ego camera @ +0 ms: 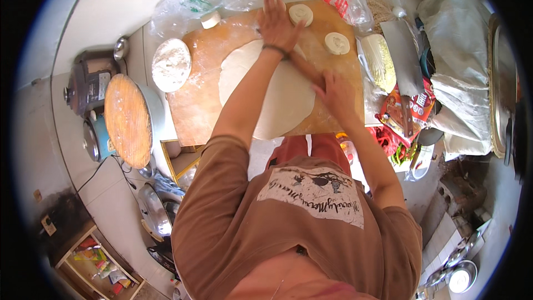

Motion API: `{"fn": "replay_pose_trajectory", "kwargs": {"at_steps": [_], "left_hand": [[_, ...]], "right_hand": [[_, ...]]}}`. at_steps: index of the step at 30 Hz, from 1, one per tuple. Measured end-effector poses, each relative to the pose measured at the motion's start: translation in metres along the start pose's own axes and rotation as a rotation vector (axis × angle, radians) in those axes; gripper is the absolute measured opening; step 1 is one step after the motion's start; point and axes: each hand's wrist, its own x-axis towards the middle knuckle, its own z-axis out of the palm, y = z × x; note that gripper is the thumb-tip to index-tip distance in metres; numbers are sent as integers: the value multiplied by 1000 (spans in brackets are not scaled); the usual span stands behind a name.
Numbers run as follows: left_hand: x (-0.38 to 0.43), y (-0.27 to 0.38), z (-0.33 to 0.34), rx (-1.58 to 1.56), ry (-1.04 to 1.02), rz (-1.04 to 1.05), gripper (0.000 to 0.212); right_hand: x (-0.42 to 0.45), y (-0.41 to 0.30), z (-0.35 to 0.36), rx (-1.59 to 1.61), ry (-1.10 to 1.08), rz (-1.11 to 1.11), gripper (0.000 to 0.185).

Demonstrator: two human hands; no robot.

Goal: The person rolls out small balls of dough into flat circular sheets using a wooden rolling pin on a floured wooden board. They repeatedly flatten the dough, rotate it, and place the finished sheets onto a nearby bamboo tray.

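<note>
A thin, wide sheet of dough (287, 91) lies on a floured wooden board (200, 108). Across it runs a wooden rolling pin (307, 66), slanting from far left to near right. My left hand (280, 25), with a dark band at the wrist, lies flat over the far part of the pin, fingers stretched forward. A piece of dough (284, 7) is partly hidden by those fingers. The near end of the pin is under the fingers of my right hand (338, 96). Two coiled dough rounds (300, 15) sit beyond and to the right; another dough piece (210, 20) stands far left.
Left of the board are a bowl of flour (171, 65) and a basin with a wooden lid (128, 121). On the right lie a cut cabbage (378, 62), a cleaver (402, 58) and red food packets (420, 104). Plastic bags (349, 0) line the back.
</note>
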Motion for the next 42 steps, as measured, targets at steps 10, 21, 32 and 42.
{"fn": "replay_pose_trajectory", "kwargs": {"at_steps": [10, 21, 32, 42], "left_hand": [[-115, -25, -67, 24, -337, 361, 102], [-87, 48, -20, -365, -105, 256, 102], [-84, 97, -3, -207, -55, 321, 91], [-241, -108, -124, 131, -58, -749, 68]], "right_hand": [[-77, -37, -16, 204, -76, 78, 47], [-93, -2, -43, 172, -107, 235, 51], [-118, -9, -42, 137, -133, 274, 51], [-72, 62, -47, -53, 156, 56, 47]]}}
